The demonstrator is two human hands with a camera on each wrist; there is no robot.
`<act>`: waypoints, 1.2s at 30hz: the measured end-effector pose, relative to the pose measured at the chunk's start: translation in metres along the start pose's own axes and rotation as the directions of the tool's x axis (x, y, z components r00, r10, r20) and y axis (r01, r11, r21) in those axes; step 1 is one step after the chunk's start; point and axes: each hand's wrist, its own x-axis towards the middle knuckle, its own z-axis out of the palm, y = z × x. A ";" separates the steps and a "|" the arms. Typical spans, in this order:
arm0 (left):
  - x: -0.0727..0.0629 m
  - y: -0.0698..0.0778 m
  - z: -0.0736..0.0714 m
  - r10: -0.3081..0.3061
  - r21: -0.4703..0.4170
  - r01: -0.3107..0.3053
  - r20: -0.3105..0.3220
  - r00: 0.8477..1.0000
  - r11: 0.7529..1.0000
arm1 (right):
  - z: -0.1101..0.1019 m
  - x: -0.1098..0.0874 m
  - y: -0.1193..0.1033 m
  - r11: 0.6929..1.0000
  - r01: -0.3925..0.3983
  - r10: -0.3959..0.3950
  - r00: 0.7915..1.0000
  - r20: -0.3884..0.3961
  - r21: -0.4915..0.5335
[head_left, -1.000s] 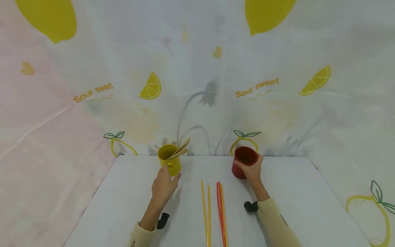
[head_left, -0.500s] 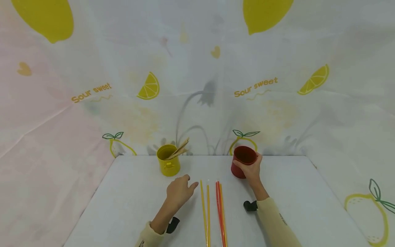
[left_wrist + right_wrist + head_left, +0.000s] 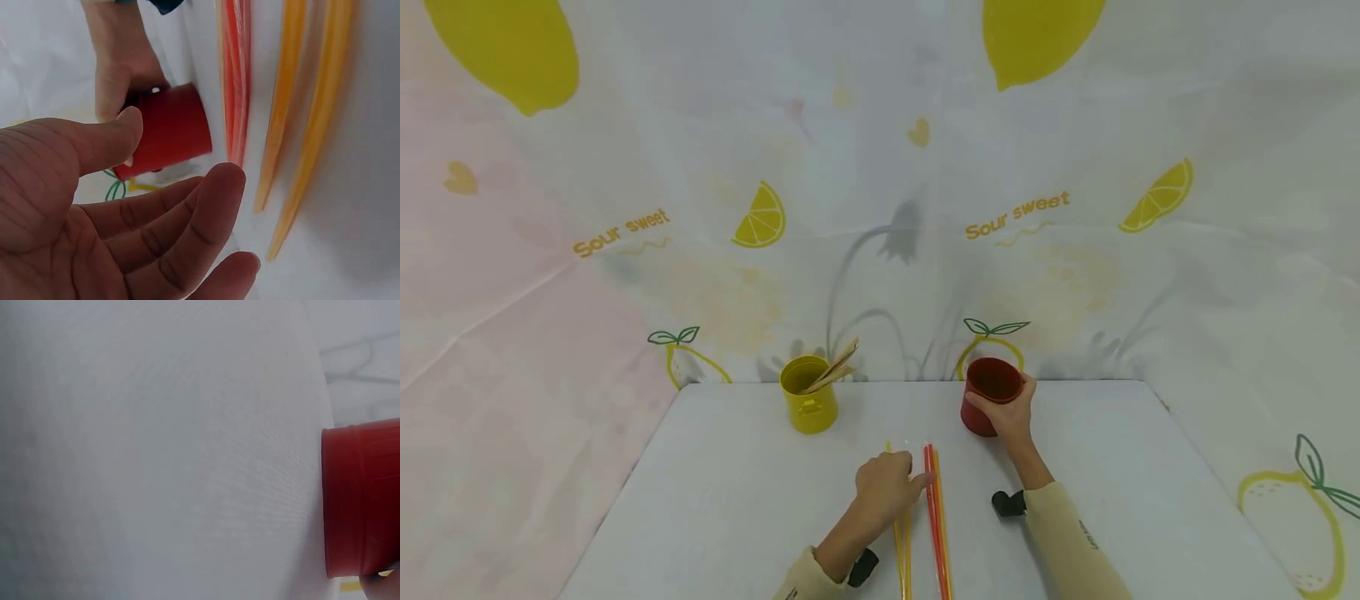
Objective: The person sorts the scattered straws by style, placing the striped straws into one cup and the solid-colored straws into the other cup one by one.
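My right hand [image 3: 1015,418] grips a dark red metal pot [image 3: 976,415] at the back right of the table, thumb across its near side. It stands upright. In the right wrist view the red pot [image 3: 359,500] shows at the right edge, with one fingertip below it. My left hand [image 3: 886,492] hovers over the long thin sticks in the middle, fingers loosely bent and holding nothing. In the left wrist view its fingertips [image 3: 219,187] are close to the red sticks [image 3: 236,81] and the two yellow-orange sticks [image 3: 284,100]. The sticks appear wrapped in clear film.
A yellow pot [image 3: 811,417] with a small front tab stands at the back left, several tan strips [image 3: 833,372] leaning out of it. Behind the white table [image 3: 715,492] hangs a lemon-print cloth [image 3: 865,283]. Black wrist mounts [image 3: 1009,502] sit below both hands.
My left hand has left the yellow pot and moved right and nearer, over the sticks. My right hand keeps its grip on the red pot in the same place.
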 end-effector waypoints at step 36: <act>0.000 0.041 0.040 -0.035 0.120 0.014 0.173 0.984 0.993 | 0.001 -0.002 -0.001 1.000 0.026 -0.026 1.000 -0.003 0.002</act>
